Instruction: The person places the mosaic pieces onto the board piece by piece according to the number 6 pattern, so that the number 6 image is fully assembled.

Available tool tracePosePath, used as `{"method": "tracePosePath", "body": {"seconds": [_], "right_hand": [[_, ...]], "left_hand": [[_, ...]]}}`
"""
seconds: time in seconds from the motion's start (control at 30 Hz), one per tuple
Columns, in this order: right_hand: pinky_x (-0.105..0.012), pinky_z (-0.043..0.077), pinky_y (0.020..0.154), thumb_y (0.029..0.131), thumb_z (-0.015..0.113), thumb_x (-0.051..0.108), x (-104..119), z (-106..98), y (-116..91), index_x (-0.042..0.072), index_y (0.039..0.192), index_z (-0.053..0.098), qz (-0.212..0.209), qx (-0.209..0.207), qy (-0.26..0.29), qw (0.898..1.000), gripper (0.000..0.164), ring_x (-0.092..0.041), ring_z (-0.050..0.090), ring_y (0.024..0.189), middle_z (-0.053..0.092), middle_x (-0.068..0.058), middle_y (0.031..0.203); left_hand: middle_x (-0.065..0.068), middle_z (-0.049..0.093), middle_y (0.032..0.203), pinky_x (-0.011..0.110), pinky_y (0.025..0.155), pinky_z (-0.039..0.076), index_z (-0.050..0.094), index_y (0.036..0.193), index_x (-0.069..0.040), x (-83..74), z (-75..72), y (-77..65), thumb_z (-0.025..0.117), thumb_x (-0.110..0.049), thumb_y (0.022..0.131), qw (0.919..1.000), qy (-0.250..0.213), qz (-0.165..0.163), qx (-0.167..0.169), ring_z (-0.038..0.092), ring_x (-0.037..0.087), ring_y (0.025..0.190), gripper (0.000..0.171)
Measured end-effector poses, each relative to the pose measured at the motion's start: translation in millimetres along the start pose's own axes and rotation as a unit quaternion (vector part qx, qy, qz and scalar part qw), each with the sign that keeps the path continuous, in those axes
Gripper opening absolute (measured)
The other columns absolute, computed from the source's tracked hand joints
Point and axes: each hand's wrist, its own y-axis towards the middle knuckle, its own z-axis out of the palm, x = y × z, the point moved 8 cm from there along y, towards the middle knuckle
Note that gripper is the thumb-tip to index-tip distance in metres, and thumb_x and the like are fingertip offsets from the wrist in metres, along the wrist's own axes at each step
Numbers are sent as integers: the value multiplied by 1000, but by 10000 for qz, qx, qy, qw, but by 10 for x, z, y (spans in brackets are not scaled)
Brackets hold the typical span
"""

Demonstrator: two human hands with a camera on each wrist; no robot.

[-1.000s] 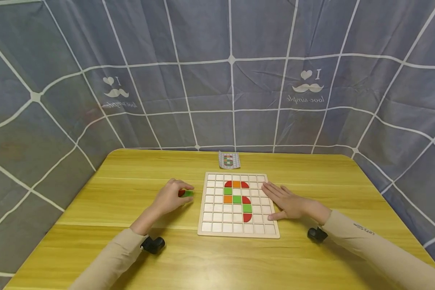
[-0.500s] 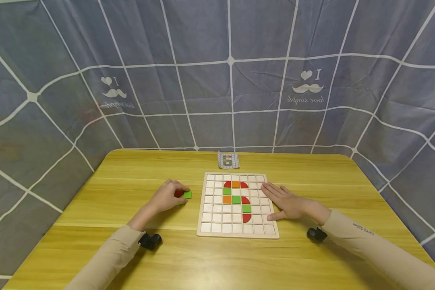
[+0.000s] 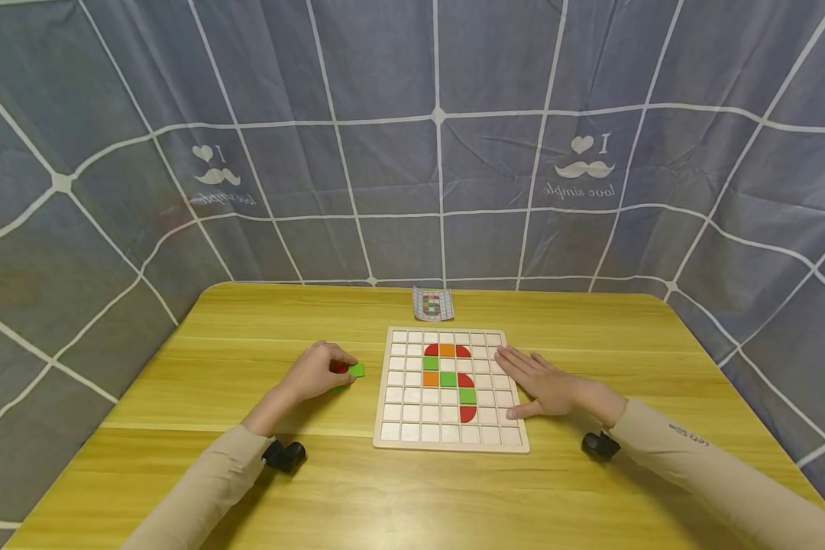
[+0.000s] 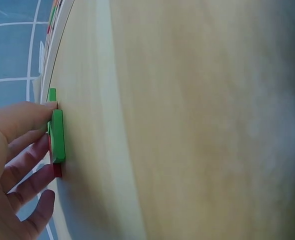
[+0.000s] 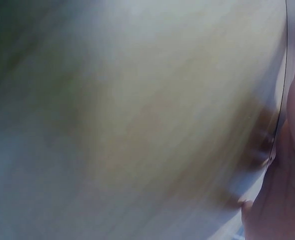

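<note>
My left hand is at a small group of tiles left of the board. Its thumb and index fingertip pinch a green square tile. Under the fingers a red tile shows partly. Another green tile lies nearer the wrist in the left wrist view. My right hand lies flat with straight fingers over the right edge of the wooden grid board. Red, orange and green tiles, such as an orange square, fill several cells in an S-like curve.
A small pattern card with a coloured figure on a grid lies behind the board. The yellow wooden table reaches back to a grey-blue curtain with white lines.
My left hand has drawn slightly left, and its thumb and index finger have closed in on the green tile. My right hand stays in place on the board.
</note>
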Motion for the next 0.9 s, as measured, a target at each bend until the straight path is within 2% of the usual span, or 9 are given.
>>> {"method": "tracePosePath", "body": {"seconds": [0.23,0.4,0.67,0.9], "right_hand": [[-63,10,114,92,52,57,23,-13,-12,-2,153,8,-11,-13,27,10000,95,-41,4,147,1,-23,160],[-63,10,114,92,52,56,17,-11,-5,-1,153,8,-16,-29,18,10000,95,-40,4,148,1,-22,160],[-63,9,114,91,52,57,10,-5,-11,0,154,7,-19,-67,51,10000,96,-40,3,148,0,-22,160],[-65,11,112,92,54,55,24,-11,-13,-1,153,9,-129,-162,63,9998,95,-42,5,147,2,-25,159]], "left_hand": [[5,72,96,32,74,48,77,99,-7,0,-4,15,78,-21,78,9996,275,18,31,57,18,87,26],[4,73,94,28,68,48,77,96,-8,-5,-13,24,80,-22,75,9995,305,11,25,56,14,82,26],[-3,72,83,26,64,45,78,94,-12,-21,-10,65,81,-25,71,9990,437,-1,18,54,10,76,26],[-4,70,80,26,65,49,78,93,-13,-58,-16,85,80,-23,70,9991,391,140,-13,61,9,74,26]]}}
